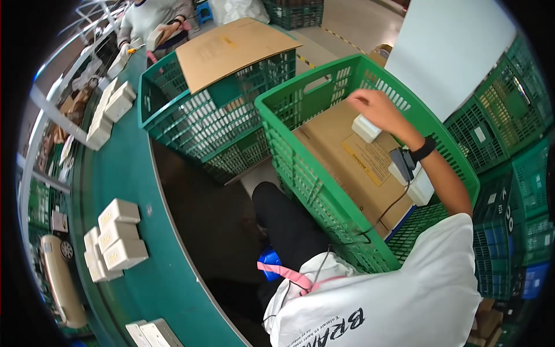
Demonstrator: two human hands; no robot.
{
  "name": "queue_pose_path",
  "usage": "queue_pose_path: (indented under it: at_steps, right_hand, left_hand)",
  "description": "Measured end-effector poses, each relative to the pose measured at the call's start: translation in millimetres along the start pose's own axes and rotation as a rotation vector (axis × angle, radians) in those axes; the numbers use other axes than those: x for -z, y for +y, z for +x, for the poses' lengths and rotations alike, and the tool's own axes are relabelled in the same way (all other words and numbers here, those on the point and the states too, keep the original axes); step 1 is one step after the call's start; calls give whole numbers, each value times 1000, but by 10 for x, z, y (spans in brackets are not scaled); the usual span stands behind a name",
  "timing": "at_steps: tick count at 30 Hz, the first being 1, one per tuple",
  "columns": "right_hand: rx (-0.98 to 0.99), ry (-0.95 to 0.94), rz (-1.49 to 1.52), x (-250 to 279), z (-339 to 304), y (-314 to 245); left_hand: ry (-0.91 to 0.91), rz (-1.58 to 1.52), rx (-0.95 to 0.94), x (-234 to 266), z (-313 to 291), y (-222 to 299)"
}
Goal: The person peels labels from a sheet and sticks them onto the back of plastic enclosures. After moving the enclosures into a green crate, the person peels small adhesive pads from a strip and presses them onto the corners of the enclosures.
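- Surface: a green belt (173, 248) runs along my left, its edge curved by the lens; white boxes (123, 231) stand on it in several groups, near and far.
- Far end of the belt: a co-worker (151, 20) in pale sleeves, with 1 hand on a white box.
- Room: 2 green crates stand right of the belt. The farther crate (225, 95) carries a brown sheet (237, 49) on its top; the nearer crate (303, 173) is beside my leg (289, 222). Beyond lie a grey floor (361, 20) with striped tape, a pale panel (451, 52) and, at right, stacked crates (491, 130).
- Inside the nearer crate: flat brown card (326, 136), with more white boxes (424, 188) below my banded wrist.
- Task box: this white box (364, 129) lies over the card, directly beneath my right hand (377, 109), partly covered by it.
- Fingers (357, 97): loosely bent, pointing past the box's far end; whether they grasp it or have released it, I cannot tell.
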State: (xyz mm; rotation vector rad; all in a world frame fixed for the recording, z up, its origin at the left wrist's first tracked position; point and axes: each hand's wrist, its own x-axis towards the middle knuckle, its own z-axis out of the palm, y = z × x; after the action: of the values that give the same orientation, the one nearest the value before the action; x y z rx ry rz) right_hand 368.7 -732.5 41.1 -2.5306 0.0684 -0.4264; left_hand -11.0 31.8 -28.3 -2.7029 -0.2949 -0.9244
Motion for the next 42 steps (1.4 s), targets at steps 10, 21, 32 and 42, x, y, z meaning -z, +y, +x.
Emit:
queue_pose_path:
  at_steps: [10, 21, 32, 42]
  right_hand:
    - [-509, 425, -636, -1500, -400, 2328]
    - [-563, -145, -402, 20, -1660, 1914]
    - [-470, -350, -774, -246, -2155, 1917]
    - [-534, -71, -242, 482, -1907, 2140]
  left_hand:
    - [42, -186, 95, 347, 1581, 1535]
    - [-449, -1128, -1337, -54, 3026, 6310]
    - [-935, -449, -1156, -1112, 2388, 8296]
    - [-1622, -1955, -386, 6, 3819, 4938]
